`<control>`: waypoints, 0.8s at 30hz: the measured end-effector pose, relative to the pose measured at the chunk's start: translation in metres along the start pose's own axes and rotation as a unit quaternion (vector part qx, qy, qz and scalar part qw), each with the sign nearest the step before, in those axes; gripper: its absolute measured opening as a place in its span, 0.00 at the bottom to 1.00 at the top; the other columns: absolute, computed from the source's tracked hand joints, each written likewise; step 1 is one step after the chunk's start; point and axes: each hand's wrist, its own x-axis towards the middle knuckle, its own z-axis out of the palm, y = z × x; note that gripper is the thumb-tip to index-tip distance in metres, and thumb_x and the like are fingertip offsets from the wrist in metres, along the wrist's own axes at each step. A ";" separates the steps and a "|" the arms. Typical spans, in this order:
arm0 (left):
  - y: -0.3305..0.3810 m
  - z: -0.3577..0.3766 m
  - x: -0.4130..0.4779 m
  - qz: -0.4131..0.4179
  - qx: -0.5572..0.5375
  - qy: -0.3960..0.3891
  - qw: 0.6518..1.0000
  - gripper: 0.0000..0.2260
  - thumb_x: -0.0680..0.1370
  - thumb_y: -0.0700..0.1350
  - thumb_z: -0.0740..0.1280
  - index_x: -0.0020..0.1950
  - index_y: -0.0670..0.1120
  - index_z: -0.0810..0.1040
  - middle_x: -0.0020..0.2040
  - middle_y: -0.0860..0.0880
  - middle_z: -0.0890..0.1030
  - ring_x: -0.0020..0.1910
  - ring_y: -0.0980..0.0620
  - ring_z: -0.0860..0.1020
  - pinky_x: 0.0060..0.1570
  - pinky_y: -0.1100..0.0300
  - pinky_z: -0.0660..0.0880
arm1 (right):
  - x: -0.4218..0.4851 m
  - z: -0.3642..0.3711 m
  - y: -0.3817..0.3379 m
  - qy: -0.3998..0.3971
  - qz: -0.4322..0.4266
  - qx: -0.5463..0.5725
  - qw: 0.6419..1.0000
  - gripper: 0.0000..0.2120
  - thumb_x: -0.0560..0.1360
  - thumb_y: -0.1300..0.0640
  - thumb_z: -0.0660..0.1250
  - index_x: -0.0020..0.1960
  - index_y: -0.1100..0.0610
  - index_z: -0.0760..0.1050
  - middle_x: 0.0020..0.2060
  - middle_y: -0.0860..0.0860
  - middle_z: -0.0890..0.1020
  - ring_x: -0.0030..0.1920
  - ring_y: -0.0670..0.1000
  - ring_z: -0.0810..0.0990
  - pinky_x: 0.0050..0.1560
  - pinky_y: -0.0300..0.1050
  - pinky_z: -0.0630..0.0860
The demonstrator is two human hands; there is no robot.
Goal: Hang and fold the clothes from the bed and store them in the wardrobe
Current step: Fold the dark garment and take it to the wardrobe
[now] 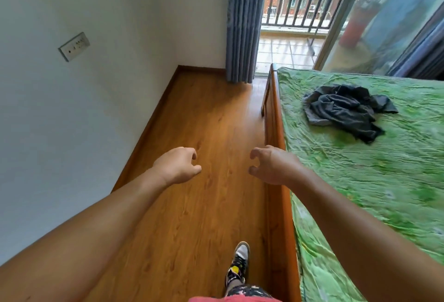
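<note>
both bare arms are extending forward from the lower corners of the view, forearms converging toward the centre. the left hand [179, 166] is facing palm down with its fingers [193, 154] loosely curled, holding nothing. the right hand [270, 166] is mirroring this pose, fingers and thumb curled inward, holding nothing. the two hands are hanging apart, not touching each other.

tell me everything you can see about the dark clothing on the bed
The dark garment is a charcoal-grey piece of soft, thin-looking fabric, crumpled in a loose heap with folds and edges splayed outward; its type cannot be told. It lies on the wrinkled green bedsheet, toward the end of the bed nearest the balcony door. Only the sheet touches it; both hands are well short of it.
</note>
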 end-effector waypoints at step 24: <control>0.263 -0.054 0.482 0.313 0.117 -0.103 0.937 0.12 0.76 0.55 0.64 0.53 0.49 0.78 0.52 0.50 0.81 0.48 0.48 0.79 0.47 0.48 0.81 | 0.245 -0.122 0.249 0.007 0.305 0.089 0.948 0.25 0.73 0.35 0.63 0.67 0.43 0.70 0.64 0.53 0.76 0.63 0.56 0.77 0.58 0.54 0.76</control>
